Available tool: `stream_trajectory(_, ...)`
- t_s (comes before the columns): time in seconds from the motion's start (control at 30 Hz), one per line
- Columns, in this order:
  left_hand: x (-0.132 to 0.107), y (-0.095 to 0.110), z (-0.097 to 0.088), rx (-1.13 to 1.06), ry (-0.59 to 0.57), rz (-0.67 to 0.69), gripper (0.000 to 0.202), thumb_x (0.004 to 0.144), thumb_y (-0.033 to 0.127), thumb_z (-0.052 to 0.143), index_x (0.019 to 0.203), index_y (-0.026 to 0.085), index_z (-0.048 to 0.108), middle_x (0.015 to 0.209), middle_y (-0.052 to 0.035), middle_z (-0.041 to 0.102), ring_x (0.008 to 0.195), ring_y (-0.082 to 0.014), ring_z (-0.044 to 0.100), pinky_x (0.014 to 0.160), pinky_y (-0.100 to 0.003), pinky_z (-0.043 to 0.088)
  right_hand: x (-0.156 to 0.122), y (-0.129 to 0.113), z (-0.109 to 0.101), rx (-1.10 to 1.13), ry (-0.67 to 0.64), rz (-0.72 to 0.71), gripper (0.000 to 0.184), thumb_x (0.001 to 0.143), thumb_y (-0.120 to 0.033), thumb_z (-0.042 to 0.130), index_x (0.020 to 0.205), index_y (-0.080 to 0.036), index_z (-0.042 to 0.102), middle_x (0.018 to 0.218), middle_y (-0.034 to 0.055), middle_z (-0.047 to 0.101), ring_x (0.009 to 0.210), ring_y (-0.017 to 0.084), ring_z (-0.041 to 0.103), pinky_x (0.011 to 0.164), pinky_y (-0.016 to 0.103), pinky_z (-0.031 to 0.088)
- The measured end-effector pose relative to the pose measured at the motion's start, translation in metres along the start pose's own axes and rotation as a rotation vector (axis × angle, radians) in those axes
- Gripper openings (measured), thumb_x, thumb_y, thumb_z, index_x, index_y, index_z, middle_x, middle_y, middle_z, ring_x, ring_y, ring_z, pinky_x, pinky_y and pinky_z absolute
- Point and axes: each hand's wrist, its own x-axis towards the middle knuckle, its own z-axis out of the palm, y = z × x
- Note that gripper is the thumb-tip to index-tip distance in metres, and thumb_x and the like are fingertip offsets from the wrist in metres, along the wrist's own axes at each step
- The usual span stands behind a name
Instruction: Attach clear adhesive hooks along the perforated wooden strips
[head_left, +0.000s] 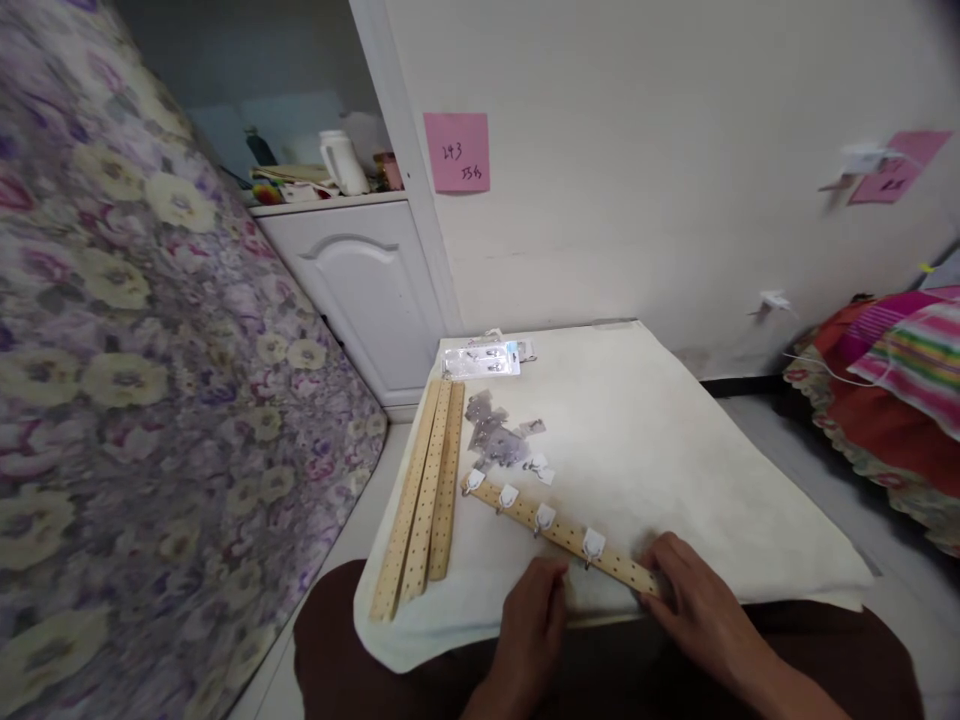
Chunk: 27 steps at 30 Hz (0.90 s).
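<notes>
So from my feed, my right hand is clamped on the near end of a perforated wooden strip, which slants off up and left from those fingers, four white hooks along it. My left hand is loosely curled just on the near side of the strip; can't tell if it's pinching anything. Three more strips lie further left, near a pile of small packets.
</notes>
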Motion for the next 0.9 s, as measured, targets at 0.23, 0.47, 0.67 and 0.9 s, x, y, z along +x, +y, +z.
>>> stream_trajectory(0.23, 0.001, 0.001, 0.001, 0.024, -0.005, -0.01, 0.019, 0.092, 0.021, 0.039, 0.104, 0.024, 0.054, 0.093, -0.0023, 0.061, 0.084, -0.0157, 0.057, 0.076, -0.027, 0.046, 0.01, 0.01, -0.004, 0.044, -0.004, -0.007, 0.017, 0.076, -0.014, 0.053, 0.09, -0.022, 0.048, 0.092, 0.0051, 0.052, 0.084, 0.022, 0.053, 0.073, 0.036, 0.046)
stream_trajectory(0.47, 0.005, -0.002, 0.0, 0.043, -0.031, 0.007, 0.019, 0.091, 0.02, 0.039, 0.101, 0.023, 0.054, 0.091, -0.003, 0.061, 0.082, -0.0162, 0.058, 0.073, -0.028, 0.047, 0.012, 0.015, -0.008, 0.121, -0.047, 0.061, 0.02, 0.073, -0.019, 0.058, 0.092, -0.023, 0.051, 0.093, 0.0042, 0.056, 0.085, 0.021, 0.056, 0.074, 0.034, 0.047)
stream_trajectory(0.67, 0.006, -0.002, -0.003, 0.063, -0.037, 0.036, 0.02, 0.091, 0.019, 0.039, 0.104, 0.023, 0.054, 0.093, -0.005, 0.063, 0.084, -0.0165, 0.06, 0.076, -0.028, 0.049, 0.053, 0.017, -0.028, 0.187, -0.09, 0.119, 0.006, 0.08, -0.023, 0.052, 0.084, -0.022, 0.056, 0.078, 0.0011, 0.061, 0.071, 0.018, 0.057, 0.064, 0.029, 0.044)
stream_trajectory(0.9, 0.003, -0.018, 0.001, 0.084, -0.006, 0.135, 0.022, 0.088, 0.016, 0.043, 0.105, 0.023, 0.054, 0.092, -0.0052, 0.065, 0.082, -0.0164, 0.062, 0.072, -0.026, 0.051, 0.152, -0.01, 0.013, 0.078, -0.19, 0.058, 0.014, 0.075, -0.022, 0.061, 0.089, -0.02, 0.061, 0.08, 0.0014, 0.062, 0.072, 0.016, 0.056, 0.065, 0.026, 0.039)
